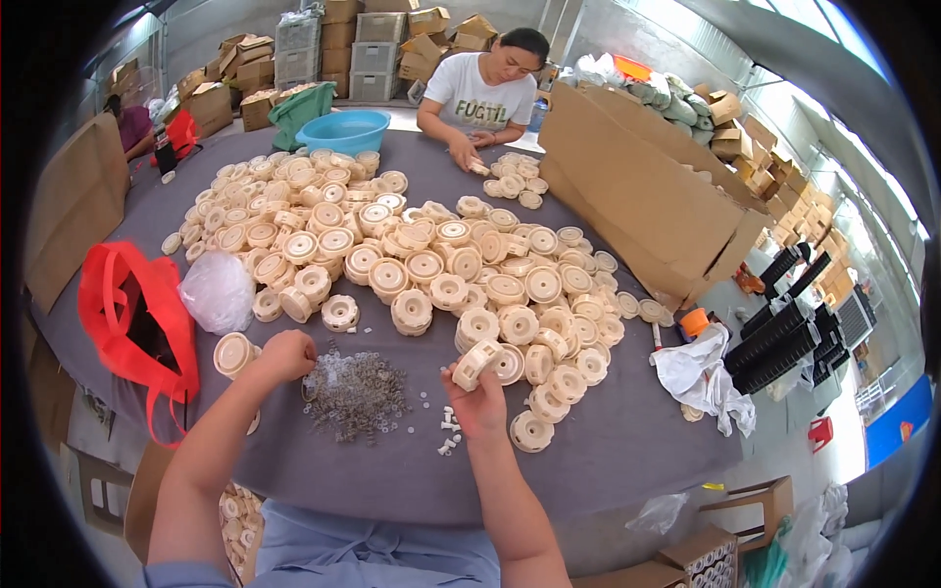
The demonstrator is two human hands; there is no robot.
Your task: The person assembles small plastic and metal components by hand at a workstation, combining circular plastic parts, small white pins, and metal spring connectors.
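My right hand (478,407) holds up a cream round plastic piece (475,365) with notched sides, tilted on its edge, at the near edge of a big heap of similar cream round pieces (407,240). My left hand (287,355) has its fingers curled together at the upper left of a pile of small clear rings (358,397); whatever it pinches, if anything, is too small to make out. Several small white fittings (449,431) lie below my right hand. Beside my left wrist another cream round piece (233,355) sits on the table.
The grey-covered table (363,480) carries a red bag (137,323), a clear plastic bag (218,292) and a blue basin (343,129). Across it, a person (480,98) handles cream pieces. A large cardboard box (647,186) stands at the right. Cream pieces fill a box (240,524) by my lap.
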